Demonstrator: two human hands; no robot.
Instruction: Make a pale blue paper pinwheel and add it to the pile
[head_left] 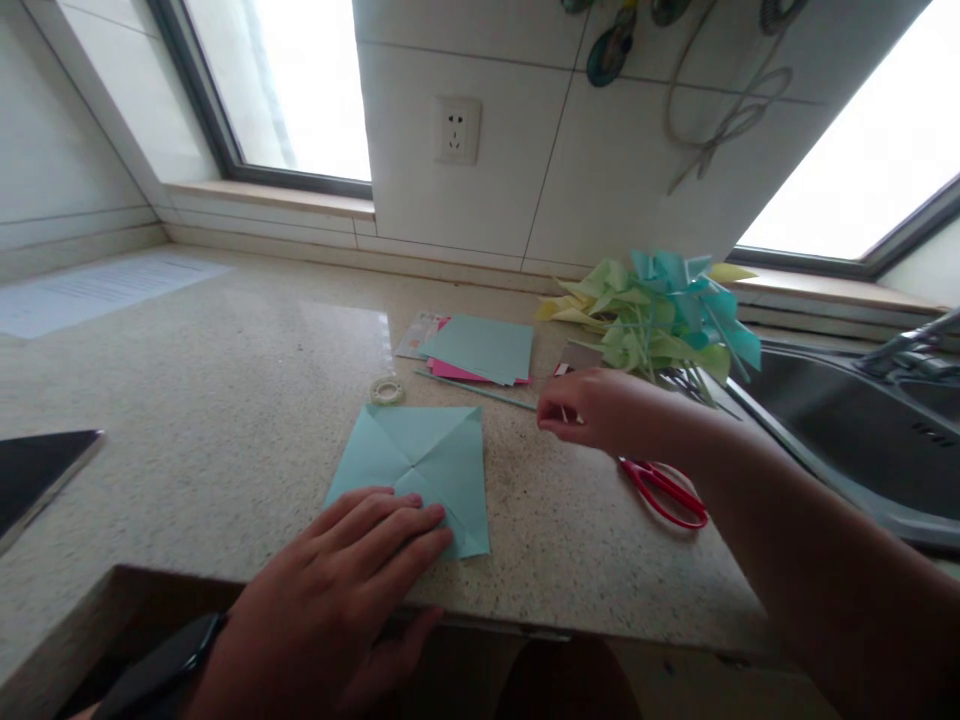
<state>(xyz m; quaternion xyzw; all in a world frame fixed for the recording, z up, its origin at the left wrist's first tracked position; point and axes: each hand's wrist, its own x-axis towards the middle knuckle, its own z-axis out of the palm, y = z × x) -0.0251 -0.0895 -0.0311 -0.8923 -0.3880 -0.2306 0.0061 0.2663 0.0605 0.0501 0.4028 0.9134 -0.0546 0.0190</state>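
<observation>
Left hand (345,570): palm down, fingers side by side and pointing up and to the right, thumb lower, by the front edge of the tabletop (247,430); I see its grip spread flat, clamped on nothing, a dark wristband (161,665) behind it. Beneath the fingers: one light-blue paper square (450,450), diagonally creased, lying near the front edge. Right hand (589,405): forearm slanting in from lower right, wrist bent, fingers curled; a small white sliver shows within the grip, but from my feed I cannot tell whether it is clamped on the thin stick (480,391) that runs up to the fingertips. Nearby: tape roll (387,401), just beyond the square; stack of coloured paper (484,348), behind the stick; red-handled scissors (675,489), below the right forearm; bunch of paper pinwheels (667,300), near the sink (847,430).
</observation>
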